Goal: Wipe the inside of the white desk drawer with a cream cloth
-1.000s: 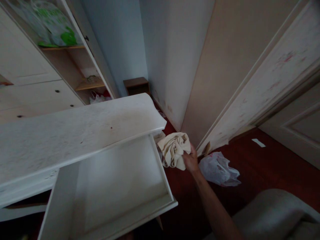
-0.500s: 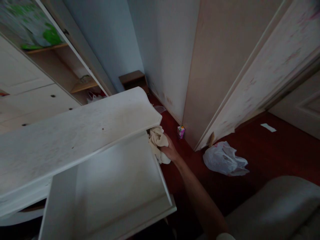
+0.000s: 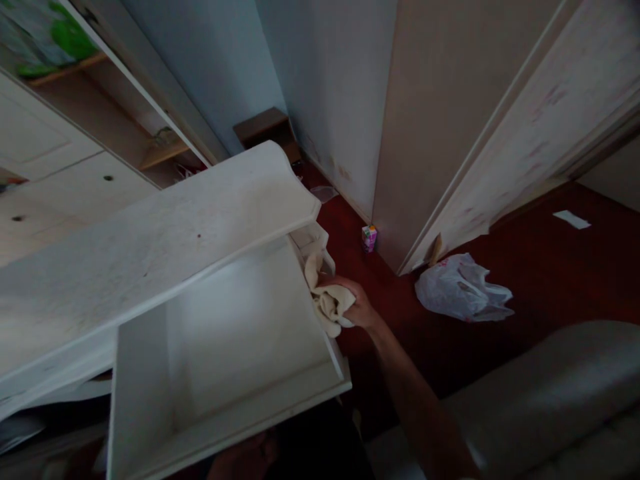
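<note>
My right hand (image 3: 357,303) grips a crumpled cream cloth (image 3: 330,303) and presses it against the outer right side of a pulled-out white drawer (image 3: 240,327). The drawer's inside shows nothing but its bare bottom, with brownish marks near the left front corner. Above it runs the white top (image 3: 215,207) of the dresser, speckled with dark spots. Dimly visible under the drawer's front edge is my left hand (image 3: 247,460); its fingers are in shadow and mostly hidden.
On the dark red floor to the right lie a white plastic bag (image 3: 463,290), a purple carton (image 3: 369,238) and a white strip (image 3: 571,219). A pale rounded seat (image 3: 550,380) fills the lower right. White cabinets (image 3: 60,173) and a small brown box-shaped unit (image 3: 265,127) stand behind.
My right hand has slid the cloth along the drawer's side, away from the dresser and toward the drawer's front. The camera view has shifted slightly. My left hand now shows under the drawer.
</note>
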Tool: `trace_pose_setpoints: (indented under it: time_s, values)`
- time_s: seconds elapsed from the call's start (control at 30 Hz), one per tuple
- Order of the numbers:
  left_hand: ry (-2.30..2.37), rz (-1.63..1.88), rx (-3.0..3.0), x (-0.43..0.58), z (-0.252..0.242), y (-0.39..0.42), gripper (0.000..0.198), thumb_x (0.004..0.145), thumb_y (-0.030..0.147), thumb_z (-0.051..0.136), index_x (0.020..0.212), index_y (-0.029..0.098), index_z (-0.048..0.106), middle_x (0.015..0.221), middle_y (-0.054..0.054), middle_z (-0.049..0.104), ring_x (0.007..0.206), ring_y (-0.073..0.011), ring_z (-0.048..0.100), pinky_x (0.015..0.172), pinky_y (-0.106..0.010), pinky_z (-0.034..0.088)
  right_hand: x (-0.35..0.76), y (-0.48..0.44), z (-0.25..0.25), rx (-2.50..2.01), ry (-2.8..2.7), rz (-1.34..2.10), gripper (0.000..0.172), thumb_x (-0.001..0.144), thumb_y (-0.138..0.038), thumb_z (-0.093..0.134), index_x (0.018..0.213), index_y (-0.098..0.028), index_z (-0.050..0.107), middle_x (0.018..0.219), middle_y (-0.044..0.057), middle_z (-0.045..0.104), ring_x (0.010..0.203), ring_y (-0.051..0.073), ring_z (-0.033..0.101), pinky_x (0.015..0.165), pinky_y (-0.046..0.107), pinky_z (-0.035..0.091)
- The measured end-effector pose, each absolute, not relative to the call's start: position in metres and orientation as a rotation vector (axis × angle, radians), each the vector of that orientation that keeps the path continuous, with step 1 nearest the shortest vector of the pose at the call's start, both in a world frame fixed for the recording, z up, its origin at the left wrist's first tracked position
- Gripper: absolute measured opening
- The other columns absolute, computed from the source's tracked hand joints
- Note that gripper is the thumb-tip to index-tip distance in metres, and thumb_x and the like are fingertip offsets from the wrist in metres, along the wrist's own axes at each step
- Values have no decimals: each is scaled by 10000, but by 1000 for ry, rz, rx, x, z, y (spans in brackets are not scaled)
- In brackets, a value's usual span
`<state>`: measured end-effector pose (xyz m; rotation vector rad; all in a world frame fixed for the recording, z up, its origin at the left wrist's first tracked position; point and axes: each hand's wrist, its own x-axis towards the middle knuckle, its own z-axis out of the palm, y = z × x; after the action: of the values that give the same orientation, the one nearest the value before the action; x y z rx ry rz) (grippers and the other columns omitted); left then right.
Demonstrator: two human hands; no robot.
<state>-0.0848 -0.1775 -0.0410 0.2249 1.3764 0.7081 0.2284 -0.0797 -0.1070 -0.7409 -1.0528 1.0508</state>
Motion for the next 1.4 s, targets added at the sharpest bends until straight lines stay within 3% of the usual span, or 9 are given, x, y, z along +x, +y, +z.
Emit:
trace_pose_setpoints:
  time_s: [0.07, 0.13, 0.27, 0.4, 0.57, 0.8, 0.97, 1.2, 1.4]
  values:
    - [1349, 693, 244, -88, -48, -178, 182, 682, 102, 814, 817, 165, 709, 771, -33, 679, 710, -202, 627, 622, -339, 529, 228, -114, -112, -730, -1044, 1108, 402, 699, -520, 841, 980, -239, 780, 1067, 97, 750, 1075, 289, 680, 975, 409, 508]
    - [1319, 684, 254, -92, -55, -178, 207, 602, 54, 819, 725, 167, 697, 684, -20, 648, 648, -194, 600, 584, -336, 500, 229, -144, -117, -698, -1039, 1132, 335, 747, -524, 806, 925, -241, 786, 953, 80, 752, 988, 269, 691, 953, 399, 506]
    - [1296, 704, 274, -95, -66, -180, 197, 577, 75, 812, 699, 167, 688, 658, -17, 631, 592, -174, 572, 559, -329, 483, 231, -180, -124, -665, -1018, 1168, 296, 823, -525, 726, 862, -235, 770, 807, 52, 701, 793, 210, 644, 805, 346, 516]
    - [1309, 741, 302, -92, -69, -182, 171, 564, 104, 812, 659, 153, 678, 622, -24, 615, 546, -155, 545, 525, -303, 461, 239, -181, -124, -700, -1062, 1283, 292, 757, -489, 764, 818, -205, 741, 769, 44, 665, 730, 194, 598, 687, 313, 490]
    - [1297, 689, 278, -84, -55, -180, 161, 592, 77, 816, 717, 130, 728, 730, -70, 694, 614, -167, 597, 586, -306, 502, 242, -163, -117, -861, -1108, 1302, 121, 692, -287, 710, 772, -198, 726, 722, 8, 649, 633, 156, 567, 578, 267, 449]
    - [1330, 720, 196, -73, -46, -177, 186, 520, 22, 812, 661, 112, 731, 669, -74, 697, 570, -160, 585, 545, -289, 488, 223, -112, -106, -1050, -816, 801, 299, 592, -273, 651, 879, -217, 716, 809, 7, 723, 709, 189, 649, 649, 290, 534]
    - [1272, 721, 215, -77, -50, -179, 186, 537, 39, 830, 684, 115, 746, 683, -72, 704, 575, -156, 586, 551, -284, 481, 207, -46, -86, -995, -631, 460, 330, 728, -330, 623, 1031, -206, 668, 947, 44, 720, 842, 204, 667, 807, 357, 560]
    - [1214, 686, 212, -90, -60, -181, 154, 633, 22, 810, 745, 117, 762, 752, -84, 735, 662, -176, 650, 621, -293, 525, 213, 13, -88, -980, -921, 491, 378, 776, -296, 583, 1143, -217, 626, 1076, 76, 718, 997, 224, 659, 950, 402, 522]
    - [1258, 688, 165, -87, -57, -180, 197, 638, -18, 786, 764, 131, 756, 779, -74, 746, 728, -193, 693, 648, -293, 553, 207, -30, -119, -1120, -888, 624, 374, 765, -268, 578, 1130, -198, 613, 1079, 89, 712, 1001, 233, 657, 967, 406, 512]
